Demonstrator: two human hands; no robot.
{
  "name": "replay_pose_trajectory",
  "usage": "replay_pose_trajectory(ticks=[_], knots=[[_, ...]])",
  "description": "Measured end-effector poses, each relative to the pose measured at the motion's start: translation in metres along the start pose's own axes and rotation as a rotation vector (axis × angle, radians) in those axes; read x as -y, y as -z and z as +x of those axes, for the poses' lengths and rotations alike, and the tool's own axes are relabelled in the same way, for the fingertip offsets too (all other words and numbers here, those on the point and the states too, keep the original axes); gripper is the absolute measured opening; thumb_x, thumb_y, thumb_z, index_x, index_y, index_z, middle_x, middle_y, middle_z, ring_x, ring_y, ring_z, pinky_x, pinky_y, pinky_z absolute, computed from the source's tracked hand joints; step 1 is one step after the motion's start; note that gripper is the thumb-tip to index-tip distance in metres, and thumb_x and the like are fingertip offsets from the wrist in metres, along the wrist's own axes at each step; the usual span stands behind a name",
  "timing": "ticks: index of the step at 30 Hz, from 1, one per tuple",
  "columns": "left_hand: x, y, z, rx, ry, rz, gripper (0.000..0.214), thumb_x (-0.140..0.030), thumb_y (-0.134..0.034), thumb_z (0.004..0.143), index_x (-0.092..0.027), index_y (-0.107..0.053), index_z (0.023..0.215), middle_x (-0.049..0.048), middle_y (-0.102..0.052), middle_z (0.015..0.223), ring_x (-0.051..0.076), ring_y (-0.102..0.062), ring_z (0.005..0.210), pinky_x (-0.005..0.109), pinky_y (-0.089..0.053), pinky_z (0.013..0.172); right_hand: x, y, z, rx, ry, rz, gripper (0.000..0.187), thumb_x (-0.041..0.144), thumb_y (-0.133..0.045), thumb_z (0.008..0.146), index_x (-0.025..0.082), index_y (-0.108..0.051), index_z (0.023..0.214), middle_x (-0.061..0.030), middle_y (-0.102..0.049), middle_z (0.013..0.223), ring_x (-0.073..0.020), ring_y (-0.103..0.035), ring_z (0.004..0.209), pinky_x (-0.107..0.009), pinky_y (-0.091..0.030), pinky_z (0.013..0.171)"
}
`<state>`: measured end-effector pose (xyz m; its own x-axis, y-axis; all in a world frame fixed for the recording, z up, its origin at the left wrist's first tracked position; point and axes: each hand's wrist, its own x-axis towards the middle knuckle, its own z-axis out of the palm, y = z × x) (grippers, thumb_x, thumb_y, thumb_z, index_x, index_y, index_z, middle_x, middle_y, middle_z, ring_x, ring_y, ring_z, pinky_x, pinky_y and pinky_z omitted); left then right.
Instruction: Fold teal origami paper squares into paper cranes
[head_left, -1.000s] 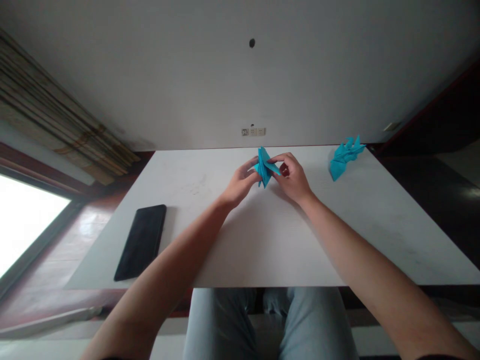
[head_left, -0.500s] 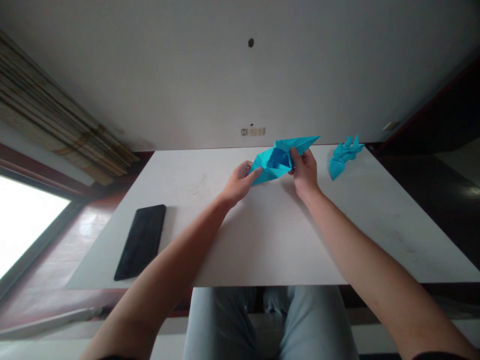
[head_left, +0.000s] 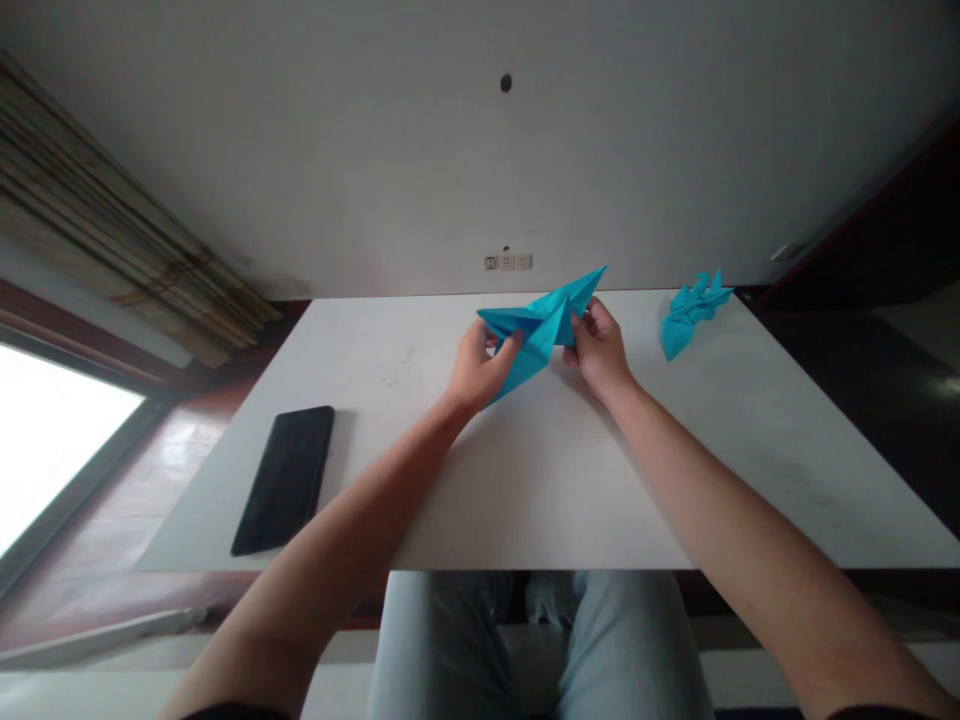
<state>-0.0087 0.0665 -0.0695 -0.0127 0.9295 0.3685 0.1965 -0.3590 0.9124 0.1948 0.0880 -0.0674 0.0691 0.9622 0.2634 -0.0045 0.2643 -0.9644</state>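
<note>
A folded piece of blue paper (head_left: 541,326) is held just above the far middle of the white table (head_left: 525,480), between both hands. My left hand (head_left: 480,368) pinches its left side, fingers closed on the paper. My right hand (head_left: 598,347) grips its right side, with a long pointed flap sticking up and to the right past the fingers. A second, finished-looking blue paper figure (head_left: 688,312) lies on the table at the far right, apart from both hands.
A black phone (head_left: 285,478) lies face down near the table's left edge. The wall with a row of sockets (head_left: 508,262) stands right behind the table. A bright window (head_left: 45,440) and a blind are on the left. My knees show below the front edge.
The blue paper has been pulled from a small compact fold into a wider, spread shape with long points. My right hand moved right and then slightly back; my left hand barely shifted.
</note>
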Motion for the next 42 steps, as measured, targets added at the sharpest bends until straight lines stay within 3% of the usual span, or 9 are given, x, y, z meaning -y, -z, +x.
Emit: replay_pose_trajectory(ticks=[7, 12, 15, 19, 24, 29, 33, 39, 42], knots=[[0.005, 0.004, 0.007, -0.125, 0.062, -0.085, 0.047, -0.068, -0.08, 0.099, -0.022, -0.069, 0.09, 0.0044, -0.077, 0.085, 0.023, -0.07, 0.083, 0.034, -0.056, 0.077, -0.004, 0.006, 0.008, -0.01, -0.141, 0.111, 0.068, 0.087, -0.088, 0.075, 0.032, -0.061, 0.105, 0.0039, -0.068, 0.084, -0.0202, -0.069, 0.073, -0.033, -0.058, 0.059], [-0.003, 0.007, 0.006, -0.144, -0.056, 0.003, 0.037, -0.055, -0.076, 0.105, -0.023, -0.073, 0.088, 0.0052, -0.077, 0.092, 0.024, -0.07, 0.092, 0.037, -0.058, 0.088, 0.013, 0.006, 0.0, 0.195, -0.263, 0.156, 0.073, 0.082, -0.095, 0.072, 0.033, -0.065, 0.117, -0.0047, -0.082, 0.123, -0.031, -0.081, 0.11, -0.042, -0.072, 0.073], [-0.008, 0.008, 0.004, -0.155, -0.124, 0.049, 0.033, -0.048, -0.076, 0.105, -0.023, -0.074, 0.083, 0.0071, -0.076, 0.101, 0.024, -0.069, 0.097, 0.037, -0.058, 0.088, 0.009, 0.004, -0.005, 0.268, -0.226, 0.12, 0.084, 0.074, -0.101, 0.071, 0.035, -0.064, 0.136, -0.008, -0.08, 0.14, -0.0347, -0.079, 0.125, -0.052, -0.074, 0.094], [-0.011, 0.01, 0.005, -0.197, -0.125, 0.065, 0.044, -0.051, -0.078, 0.103, -0.023, -0.066, 0.073, 0.0052, -0.069, 0.088, 0.022, -0.062, 0.087, 0.035, -0.056, 0.081, -0.011, 0.007, 0.001, 0.133, -0.109, -0.026, 0.1, 0.056, -0.105, 0.068, 0.036, -0.055, 0.151, -0.009, -0.076, 0.151, -0.0369, -0.072, 0.141, -0.061, -0.066, 0.116], [-0.002, 0.018, 0.015, -0.262, 0.036, -0.066, 0.051, -0.072, -0.077, 0.101, -0.023, -0.072, 0.086, 0.0045, -0.073, 0.082, 0.022, -0.067, 0.082, 0.032, -0.053, 0.07, -0.016, 0.016, 0.009, 0.091, -0.19, -0.045, 0.058, 0.058, -0.093, 0.081, 0.027, -0.075, 0.126, -0.0112, -0.086, 0.133, -0.0365, -0.08, 0.129, -0.062, -0.061, 0.121], [0.016, 0.038, 0.033, -0.214, 0.115, -0.184, 0.064, -0.086, -0.082, 0.088, -0.022, -0.077, 0.091, 0.0076, -0.079, 0.086, 0.025, -0.073, 0.085, 0.033, -0.057, 0.069, -0.004, 0.02, 0.008, 0.067, -0.195, -0.046, 0.061, 0.075, -0.096, 0.076, 0.027, -0.084, 0.111, -0.0088, -0.09, 0.121, -0.0352, -0.083, 0.12, -0.056, -0.066, 0.113], [0.026, 0.061, 0.043, -0.141, 0.205, -0.181, 0.063, -0.081, -0.091, 0.081, -0.021, -0.077, 0.091, 0.0092, -0.079, 0.087, 0.025, -0.074, 0.082, 0.036, -0.059, 0.069, -0.004, 0.025, 0.011, 0.092, -0.151, -0.152, 0.065, 0.088, -0.085, 0.08, 0.026, -0.082, 0.097, -0.0074, -0.088, 0.1, -0.0287, -0.08, 0.094, -0.044, -0.068, 0.087], [0.012, 0.066, 0.03, -0.322, 0.018, 0.554, 0.062, -0.03, -0.096, 0.082, -0.021, -0.068, 0.137, 0.0231, -0.069, 0.15, 0.042, -0.068, 0.135, 0.062, -0.056, 0.116, -0.014, 0.03, 0.01, 0.212, 0.038, -0.649, 0.043, 0.065, -0.082, 0.092, 0.027, -0.064, 0.08, -0.0015, -0.066, 0.073, -0.0231, -0.06, 0.072, -0.037, -0.051, 0.068], [-0.002, 0.042, 0.014, -0.144, -0.12, 0.779, 0.042, -0.026, -0.079, 0.097, -0.02, -0.069, 0.138, 0.0249, -0.064, 0.155, 0.047, -0.059, 0.148, 0.067, -0.047, 0.125, -0.009, 0.027, 0.003, 0.171, 0.151, -0.878, 0.029, 0.039, -0.087, 0.087, 0.024, -0.071, 0.107, -0.0107, -0.077, 0.102, -0.0322, -0.069, 0.092, -0.046, -0.059, 0.083]])
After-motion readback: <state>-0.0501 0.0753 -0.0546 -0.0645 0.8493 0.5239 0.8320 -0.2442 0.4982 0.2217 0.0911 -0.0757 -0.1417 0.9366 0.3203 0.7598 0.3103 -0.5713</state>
